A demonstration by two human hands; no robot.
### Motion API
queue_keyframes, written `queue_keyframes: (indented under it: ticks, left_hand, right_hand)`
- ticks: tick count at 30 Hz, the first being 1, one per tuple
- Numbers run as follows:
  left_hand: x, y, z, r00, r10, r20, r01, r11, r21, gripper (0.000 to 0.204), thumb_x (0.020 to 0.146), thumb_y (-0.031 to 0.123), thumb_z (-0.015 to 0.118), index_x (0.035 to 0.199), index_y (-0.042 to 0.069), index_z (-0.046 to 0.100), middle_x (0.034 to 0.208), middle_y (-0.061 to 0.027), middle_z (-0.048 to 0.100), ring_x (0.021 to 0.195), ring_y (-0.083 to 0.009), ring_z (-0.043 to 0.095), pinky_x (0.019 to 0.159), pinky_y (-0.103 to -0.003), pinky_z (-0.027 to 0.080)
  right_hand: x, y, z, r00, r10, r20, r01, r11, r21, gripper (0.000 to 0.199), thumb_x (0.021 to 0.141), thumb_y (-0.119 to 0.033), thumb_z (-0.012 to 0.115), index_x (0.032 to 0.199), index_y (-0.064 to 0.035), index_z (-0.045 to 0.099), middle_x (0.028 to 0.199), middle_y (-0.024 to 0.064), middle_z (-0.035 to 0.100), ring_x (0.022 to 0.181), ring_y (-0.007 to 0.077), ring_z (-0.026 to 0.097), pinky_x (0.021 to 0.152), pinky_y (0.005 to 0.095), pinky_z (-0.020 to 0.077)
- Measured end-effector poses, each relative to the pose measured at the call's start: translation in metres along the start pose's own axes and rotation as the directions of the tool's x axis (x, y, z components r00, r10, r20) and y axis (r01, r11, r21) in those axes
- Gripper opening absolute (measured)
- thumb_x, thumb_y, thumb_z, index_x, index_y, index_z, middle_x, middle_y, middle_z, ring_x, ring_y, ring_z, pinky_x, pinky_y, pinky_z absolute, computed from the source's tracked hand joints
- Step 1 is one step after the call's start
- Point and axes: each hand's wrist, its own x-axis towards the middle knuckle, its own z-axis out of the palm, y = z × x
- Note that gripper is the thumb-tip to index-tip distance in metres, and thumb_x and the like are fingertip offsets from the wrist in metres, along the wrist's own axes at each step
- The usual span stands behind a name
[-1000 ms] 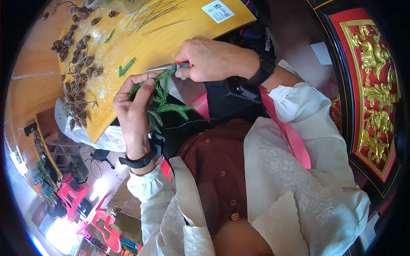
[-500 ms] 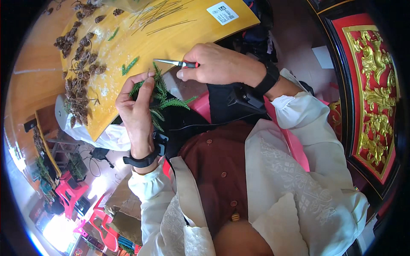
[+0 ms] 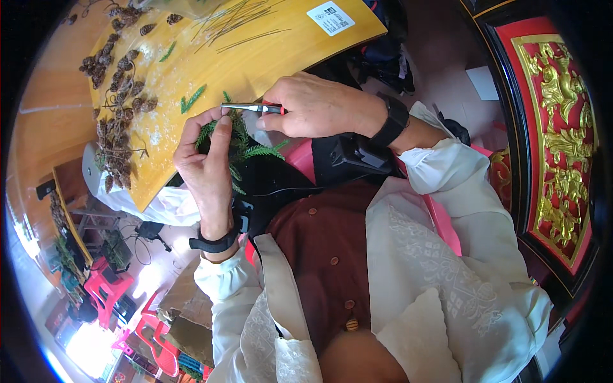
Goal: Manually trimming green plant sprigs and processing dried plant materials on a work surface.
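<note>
My left hand (image 3: 207,163) holds a green conifer sprig (image 3: 246,148) upright near the edge of a yellow wooden table (image 3: 281,54). My right hand (image 3: 319,105) grips red-handled scissors (image 3: 252,108), whose metal blades point left and meet the top of the sprig. Both wrists wear black bands. Two small cut green sprig pieces (image 3: 191,99) lie on the table just beyond my left hand.
Several brown pine cones (image 3: 118,108) are strewn along the table's left side. Long thin pine needles (image 3: 239,22) and a white label (image 3: 332,18) lie farther off. A red and gold carved panel (image 3: 562,147) stands at right. Red plastic stools (image 3: 102,287) sit on the floor below left.
Both hands and the sprig have shifted slightly toward me and to the right. The scissor blades now reach the sprig's top beside my left fingers.
</note>
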Motion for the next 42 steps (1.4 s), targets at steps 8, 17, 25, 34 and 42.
queue_keyframes:
  ticks: [8,17,25,34,42]
  left_hand:
    - [0.001,-0.004,0.0,0.978,0.207,-0.033,-0.2,0.968,0.153,0.01,0.083,0.0,0.062,0.093,-0.002,0.064,0.087,-0.0017,0.065,0.078,-0.0069,0.054,0.072,-0.02,0.043]
    - [0.002,0.002,0.0,0.982,-0.188,-0.008,0.182,0.963,-0.198,0.011,0.083,0.004,0.064,0.093,0.0,0.065,0.083,0.0006,0.065,0.059,0.0005,0.045,0.052,-0.014,0.032]
    - [0.001,-0.001,0.0,0.986,-0.165,-0.009,0.16,0.968,-0.191,0.013,0.083,0.004,0.065,0.095,-0.001,0.064,0.082,0.0008,0.064,0.062,-0.0003,0.047,0.054,-0.014,0.034]
    - [0.0,-0.004,0.002,0.997,-0.017,-0.079,0.018,1.0,0.011,0.011,0.082,0.004,0.065,0.091,-0.002,0.065,0.084,-0.0003,0.063,0.074,-0.0044,0.052,0.068,-0.018,0.041]
    - [0.0,-0.002,0.001,0.996,-0.019,-0.087,0.022,0.999,0.033,0.011,0.082,0.004,0.066,0.091,-0.002,0.065,0.084,-0.0009,0.063,0.074,-0.0043,0.052,0.068,-0.018,0.041]
  right_hand:
    - [0.002,-0.004,0.003,1.0,-0.006,-0.013,0.007,0.995,0.097,0.029,0.079,-0.021,0.061,0.079,0.0084,0.061,0.068,0.0252,0.058,0.068,0.0393,0.059,0.065,0.041,0.0457]
    - [0.004,-0.015,-0.017,0.98,-0.135,-0.146,0.075,0.931,-0.358,0.03,0.079,-0.021,0.062,0.08,0.0089,0.061,0.068,0.0257,0.058,0.069,0.0415,0.059,0.067,0.0436,0.0462]
    - [0.0,0.001,0.0,0.992,-0.096,-0.079,0.09,0.993,-0.079,0.029,0.08,-0.021,0.062,0.076,0.0082,0.061,0.063,0.0248,0.057,0.067,0.0411,0.059,0.065,0.0448,0.0456]
    - [-0.001,-0.007,-0.003,0.998,-0.044,-0.046,0.039,0.994,-0.098,0.03,0.08,-0.019,0.061,0.074,0.0095,0.06,0.061,0.0251,0.055,0.064,0.0406,0.058,0.063,0.0437,0.0449]
    - [0.002,-0.008,-0.003,0.998,-0.057,-0.039,0.052,0.993,-0.11,0.029,0.08,-0.018,0.061,0.074,0.0104,0.059,0.061,0.0265,0.055,0.063,0.0418,0.058,0.063,0.0444,0.0451]
